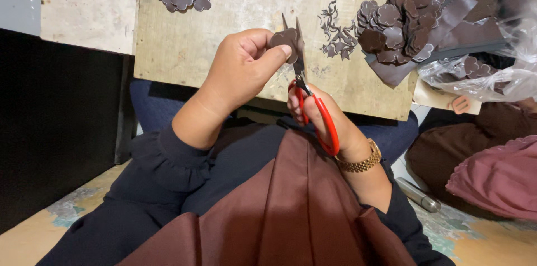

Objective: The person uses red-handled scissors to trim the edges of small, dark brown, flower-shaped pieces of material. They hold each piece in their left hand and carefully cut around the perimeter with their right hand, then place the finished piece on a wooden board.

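Snipping a brown flower cutout (285,38) with red-handled scissors (313,104).

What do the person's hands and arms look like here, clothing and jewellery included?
Both hands are bare, the left hand and the right hand. Dark navy sleeves with gathered cuffs cover both forearms. A gold link watch sits on the right wrist.

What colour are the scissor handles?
Red, on the scissors in the right hand; seen in the head view.

Two hands; one red-handled scissors (313,106); one wooden board (224,31); one plastic bag (492,70); one gold wristwatch (361,161); dozens brown flower cutouts (400,22), uncountable.
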